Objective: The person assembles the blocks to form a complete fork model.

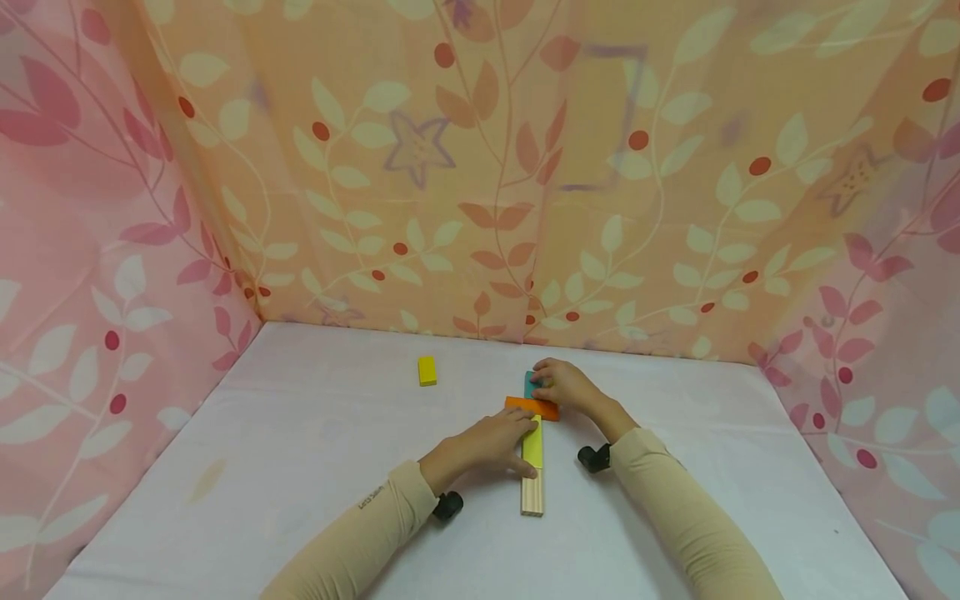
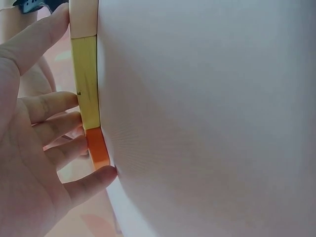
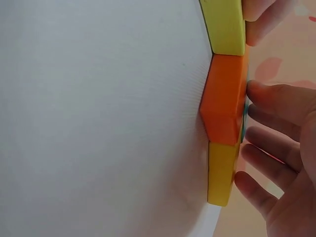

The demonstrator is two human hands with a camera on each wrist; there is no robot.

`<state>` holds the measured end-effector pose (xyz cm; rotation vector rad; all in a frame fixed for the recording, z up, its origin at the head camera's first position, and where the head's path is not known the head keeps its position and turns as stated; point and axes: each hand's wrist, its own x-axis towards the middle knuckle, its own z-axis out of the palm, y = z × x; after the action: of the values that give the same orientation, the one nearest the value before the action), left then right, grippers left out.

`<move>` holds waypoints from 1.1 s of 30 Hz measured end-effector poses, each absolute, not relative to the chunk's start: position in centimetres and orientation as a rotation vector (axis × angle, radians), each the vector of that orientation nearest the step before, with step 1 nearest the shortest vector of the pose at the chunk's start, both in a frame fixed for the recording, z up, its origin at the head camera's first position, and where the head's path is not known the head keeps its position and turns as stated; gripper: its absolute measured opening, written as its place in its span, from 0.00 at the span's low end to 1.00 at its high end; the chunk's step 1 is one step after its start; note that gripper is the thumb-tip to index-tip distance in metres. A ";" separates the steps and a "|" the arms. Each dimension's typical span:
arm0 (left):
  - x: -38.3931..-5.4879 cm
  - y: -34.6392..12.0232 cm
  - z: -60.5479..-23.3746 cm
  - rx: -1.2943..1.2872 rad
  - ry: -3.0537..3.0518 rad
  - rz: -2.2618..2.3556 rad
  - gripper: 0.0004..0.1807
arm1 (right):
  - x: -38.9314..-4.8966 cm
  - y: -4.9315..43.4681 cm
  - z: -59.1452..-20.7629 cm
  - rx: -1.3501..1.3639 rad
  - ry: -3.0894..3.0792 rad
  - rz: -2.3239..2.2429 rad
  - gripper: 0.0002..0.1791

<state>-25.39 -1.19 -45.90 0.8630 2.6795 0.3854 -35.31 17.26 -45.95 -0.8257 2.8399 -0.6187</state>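
Note:
A row of wooden blocks lies on the white cloth. In the head view, a plain wood block is nearest, then a light yellow block. An orange block lies crosswise beyond them, with a teal block behind it. My left hand reaches over the row, its thumb at the plain block and its spread fingertips along the yellow and orange ones. With extended fingers, my right hand touches the far end near the teal block. A deeper yellow block adjoins the orange one in the right wrist view.
Another yellow block lies apart at the back left of the white cloth. Floral fabric walls stand behind and on both sides. A small black camera sticks out from the right wrist, another from the left.

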 end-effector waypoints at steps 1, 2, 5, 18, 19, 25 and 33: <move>-25.4 -1.2 -45.8 0.860 2.676 0.389 0.44 | -35.3 17.2 -46.0 -0.824 2.844 -0.630 0.16; -25.3 -1.2 -45.8 0.858 2.676 0.389 0.44 | -35.2 17.2 -46.0 -0.829 2.851 -0.634 0.15; -25.3 -1.2 -45.8 0.856 2.673 0.397 0.44 | -35.0 17.2 -46.1 -0.840 2.867 -0.648 0.14; -25.2 -1.2 -45.8 0.870 2.690 0.371 0.44 | -34.2 17.1 -46.3 -0.922 2.912 -0.627 0.11; -25.2 -1.2 -45.8 0.869 2.695 0.362 0.44 | -34.1 17.1 -46.3 -0.913 2.911 -0.634 0.11; -24.9 -1.1 -45.7 0.866 2.724 0.337 0.43 | -33.5 17.2 -46.3 -0.882 2.903 -0.631 0.10; -24.6 -0.8 -46.1 0.877 2.715 0.396 0.38 | -32.5 17.7 -45.8 -0.945 2.870 -0.630 0.10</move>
<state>-24.58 -0.81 -46.12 0.8768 2.7154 0.3956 -32.47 17.73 -45.84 -0.9451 2.8696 -0.6297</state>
